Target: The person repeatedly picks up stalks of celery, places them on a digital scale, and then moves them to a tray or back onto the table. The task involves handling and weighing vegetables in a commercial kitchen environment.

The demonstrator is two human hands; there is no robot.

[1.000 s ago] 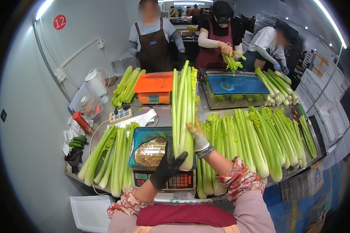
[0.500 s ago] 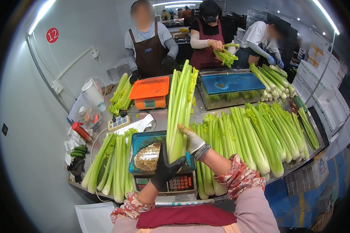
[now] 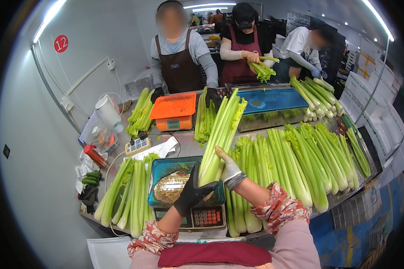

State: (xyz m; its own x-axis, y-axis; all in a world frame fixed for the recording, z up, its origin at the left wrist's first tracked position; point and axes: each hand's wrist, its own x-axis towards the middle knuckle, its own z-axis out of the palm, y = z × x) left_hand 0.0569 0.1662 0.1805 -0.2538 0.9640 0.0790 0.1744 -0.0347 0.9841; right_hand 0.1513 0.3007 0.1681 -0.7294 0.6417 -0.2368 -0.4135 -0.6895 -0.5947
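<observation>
Cradled between thumb and fingers of the black-gloved left hand [image 3: 192, 192], the celery bunch [image 3: 221, 134] slants over the scale [image 3: 165, 167], the pale-gloved right hand [image 3: 229, 167] clasping its side. Handling it two-handed seems the present step; shifting it calls for steady support underneath.

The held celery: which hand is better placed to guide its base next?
Probably the left hand: it lies at the base of the celery, over the scale. The right hand sits higher up.

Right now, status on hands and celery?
Left hand at base of held celery; right hand on its side. Held celery tilted over blue scale tray. Celery row alongside, right.
</observation>
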